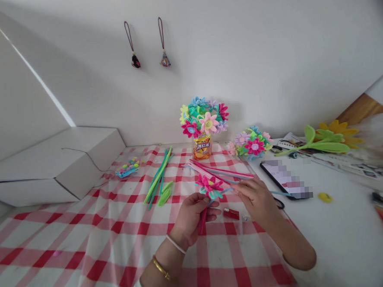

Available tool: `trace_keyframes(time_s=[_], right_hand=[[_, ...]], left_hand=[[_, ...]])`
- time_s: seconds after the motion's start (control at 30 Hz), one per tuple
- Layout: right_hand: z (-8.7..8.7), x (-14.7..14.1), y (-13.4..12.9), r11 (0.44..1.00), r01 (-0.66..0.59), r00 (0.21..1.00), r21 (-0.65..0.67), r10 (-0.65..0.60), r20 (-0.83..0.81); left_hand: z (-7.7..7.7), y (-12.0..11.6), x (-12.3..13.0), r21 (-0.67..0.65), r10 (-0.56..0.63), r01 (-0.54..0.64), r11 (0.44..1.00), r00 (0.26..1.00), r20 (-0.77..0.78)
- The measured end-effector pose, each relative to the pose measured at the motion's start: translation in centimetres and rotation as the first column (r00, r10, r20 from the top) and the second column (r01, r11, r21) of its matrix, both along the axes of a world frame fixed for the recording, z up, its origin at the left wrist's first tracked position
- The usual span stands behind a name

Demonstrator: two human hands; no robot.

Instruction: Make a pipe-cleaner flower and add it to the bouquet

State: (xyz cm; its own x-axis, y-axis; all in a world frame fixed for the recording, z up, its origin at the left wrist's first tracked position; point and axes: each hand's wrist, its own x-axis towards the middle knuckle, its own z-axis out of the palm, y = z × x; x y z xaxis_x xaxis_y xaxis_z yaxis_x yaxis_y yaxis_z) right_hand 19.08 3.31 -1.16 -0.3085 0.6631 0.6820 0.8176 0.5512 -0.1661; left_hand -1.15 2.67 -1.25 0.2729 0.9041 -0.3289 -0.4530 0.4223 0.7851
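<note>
Phone [286, 179] beside right hand [256, 200], green pipe cleaners [157, 176] left

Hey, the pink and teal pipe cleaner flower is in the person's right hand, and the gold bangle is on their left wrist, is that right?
Not quite. The head view shows the pink and teal pipe cleaner flower held in the left hand, not the right hand. The gold bangle is on the left wrist, as you said.
</note>
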Motion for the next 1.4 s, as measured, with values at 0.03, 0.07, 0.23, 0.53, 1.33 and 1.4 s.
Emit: trace_keyframes(time_s=[0.03, 0.07, 0.23, 0.53, 1.33, 1.4], right_hand=[[0.0, 0.0, 0.0, 1.0, -0.006, 1.0, -0.001, 0.006, 0.002], [-0.1, 0.0, 0.0, 1.0, -0.01, 1.0, -0.002, 0.01, 0.002], [-0.4, -0.1, 0.2, 1.0, -0.014, 1.0, 0.008, 0.014, 0.01], [-1.0, -0.4, 0.3, 0.995, -0.085, 0.995, -0.049, 0.088, 0.046], [-0.9, -1.2, -0.1, 0.997, -0.056, 0.994, -0.06, 0.051, -0.093], [-0.8, -1.2, -0.1, 0.997, -0.055, 0.995, -0.057, 0.049, -0.092]], left_hand=[[0.0, 0.0, 0.0, -0.004, -0.012, 0.012, 1.0, 1.0, -0.001], [0.1, -0.1, 0.0, -0.005, -0.022, 0.022, 1.0, 1.0, -0.001], [0.0, -0.2, 0.1, 0.017, -0.046, 0.046, 0.999, 0.999, -0.001], [0.3, -0.5, 0.1, 0.008, -0.174, 0.174, 0.985, 0.985, -0.006], [-0.4, -0.4, 0.4, 0.148, -0.133, 0.147, 0.978, 0.986, -0.101], [-0.4, -0.4, 0.4, 0.134, -0.147, 0.157, 0.978, 0.986, -0.084]])
